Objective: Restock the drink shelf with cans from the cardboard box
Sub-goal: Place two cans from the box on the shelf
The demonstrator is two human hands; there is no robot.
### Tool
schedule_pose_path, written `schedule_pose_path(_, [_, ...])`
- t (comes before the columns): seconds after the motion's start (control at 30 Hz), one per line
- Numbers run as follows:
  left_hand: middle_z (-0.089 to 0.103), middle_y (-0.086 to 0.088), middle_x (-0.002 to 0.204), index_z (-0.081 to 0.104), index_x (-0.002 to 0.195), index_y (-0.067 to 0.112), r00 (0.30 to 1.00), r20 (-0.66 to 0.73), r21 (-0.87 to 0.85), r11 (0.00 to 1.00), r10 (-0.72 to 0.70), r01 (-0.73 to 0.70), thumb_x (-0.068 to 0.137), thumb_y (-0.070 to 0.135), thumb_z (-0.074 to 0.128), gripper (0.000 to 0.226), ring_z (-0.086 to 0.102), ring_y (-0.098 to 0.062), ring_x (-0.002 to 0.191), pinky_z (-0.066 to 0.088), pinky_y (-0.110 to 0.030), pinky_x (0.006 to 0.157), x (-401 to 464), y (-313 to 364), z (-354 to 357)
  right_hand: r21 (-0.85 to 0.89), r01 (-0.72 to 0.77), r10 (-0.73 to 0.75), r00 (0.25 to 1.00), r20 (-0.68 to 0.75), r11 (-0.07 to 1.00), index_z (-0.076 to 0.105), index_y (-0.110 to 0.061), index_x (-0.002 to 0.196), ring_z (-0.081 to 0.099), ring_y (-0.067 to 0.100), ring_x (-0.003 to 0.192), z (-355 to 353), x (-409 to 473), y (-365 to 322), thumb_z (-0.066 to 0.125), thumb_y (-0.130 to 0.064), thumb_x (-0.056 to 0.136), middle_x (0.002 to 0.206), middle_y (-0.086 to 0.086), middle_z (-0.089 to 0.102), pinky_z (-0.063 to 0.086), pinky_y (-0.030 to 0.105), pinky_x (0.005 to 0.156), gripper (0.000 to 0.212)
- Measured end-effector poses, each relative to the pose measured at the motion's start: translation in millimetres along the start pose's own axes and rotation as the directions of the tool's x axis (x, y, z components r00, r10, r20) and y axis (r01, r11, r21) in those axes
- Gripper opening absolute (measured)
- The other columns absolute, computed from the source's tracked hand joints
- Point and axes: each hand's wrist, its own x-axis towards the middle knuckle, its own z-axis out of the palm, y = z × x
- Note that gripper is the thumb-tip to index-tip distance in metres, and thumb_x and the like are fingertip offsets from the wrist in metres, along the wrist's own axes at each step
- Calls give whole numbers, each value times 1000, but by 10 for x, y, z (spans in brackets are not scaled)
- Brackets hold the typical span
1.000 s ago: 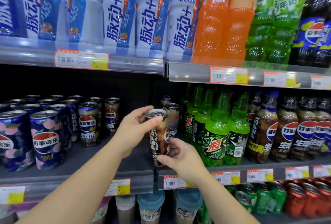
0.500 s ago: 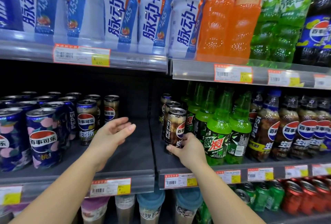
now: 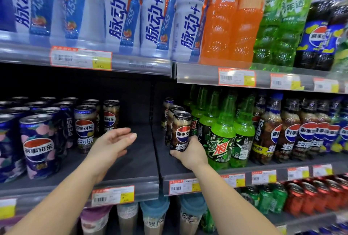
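A dark Pepsi can [image 3: 180, 129] stands upright on the middle shelf [image 3: 131, 159], at the front of a short row of the same cans [image 3: 174, 112]. My right hand [image 3: 190, 153] grips its lower part from the right. Over the bare shelf floor to its left hovers my left hand [image 3: 111, 143], fingers straight and holding nothing. The cardboard box is out of view.
Blue and dark Pepsi cans [image 3: 37, 144] fill the shelf's left side. Green bottles [image 3: 222, 137] and Pepsi bottles [image 3: 267, 133] stand right of the can. Tall bottles line the shelf above [image 3: 120, 9]. Cups [image 3: 154, 216] and cans [image 3: 305, 197] sit below.
Both hands held the can in front of the shelf; my right hand set it down at the front of the row and turned its logo forward. My left hand let go and moved left.
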Motion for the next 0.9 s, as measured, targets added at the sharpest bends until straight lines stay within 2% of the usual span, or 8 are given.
schedule_pose_path(0.13, [71,1,113,66,109,30,1000,12,-12,1000,3,-2,26,70,85,94,65,-14,108,51,-39,94,-26,5,-36,21,14,-15,999,47,1000,45,-12,119,60,22,109,-67,-70,16,83,-35,73,110,-1,62,45,27,85,64])
schedule_pose_path(0.23, [71,2,112,65,110,29,1000,7,-12,1000,-2,2,31,68,86,91,66,-14,107,50,-40,95,-39,-19,-100,29,27,-29,999,38,999,50,-19,107,62,19,105,-122,-152,107,79,-29,78,103,-6,61,48,31,90,43])
schedule_pose_path(0.3, [71,2,111,65,110,29,1000,0,-11,1000,-1,1,28,70,85,94,67,-14,105,51,-39,94,-41,-44,-115,-35,87,-82,989,119,996,63,-25,106,55,22,121,-139,-188,148,75,-27,82,124,-3,59,41,25,99,28])
schedule_pose_path(0.37, [71,1,111,65,110,28,1000,6,-28,1000,-9,9,36,62,87,84,67,-14,105,51,-38,93,-41,-58,-101,-78,165,-142,960,241,983,66,-30,120,40,21,137,-145,-196,165,72,-26,85,149,0,40,26,21,109,35])
schedule_pose_path(0.43, [71,0,112,64,110,27,1000,7,-42,999,-13,13,51,50,83,67,66,-16,107,51,-39,94,-47,-61,-81,-70,231,-200,932,303,970,64,-31,126,42,17,135,-131,-159,175,70,-25,87,149,-4,39,25,19,111,40])
schedule_pose_path(0.63, [73,7,109,61,116,27,1000,11,-32,999,1,-1,32,65,87,96,68,-12,103,51,-37,92,-47,-72,-113,-87,266,-222,913,342,960,63,-38,124,48,15,128,-70,-3,207,71,-33,85,143,-4,43,30,34,116,40])
schedule_pose_path(0.77, [73,6,109,60,115,29,1000,-3,-58,998,-17,17,39,55,86,84,67,-14,105,50,-38,94,-40,-82,-128,-78,296,-250,898,362,952,62,-34,126,46,15,130,-84,55,205,69,-30,87,143,-1,41,25,25,116,40])
schedule_pose_path(0.9, [72,8,110,60,116,29,1000,-9,-38,999,-23,22,26,65,88,101,68,-13,104,51,-37,92,-45,-82,-132,-59,313,-273,893,359,948,63,-26,128,44,15,132,-64,142,191,69,-25,88,144,1,41,23,16,111,40])
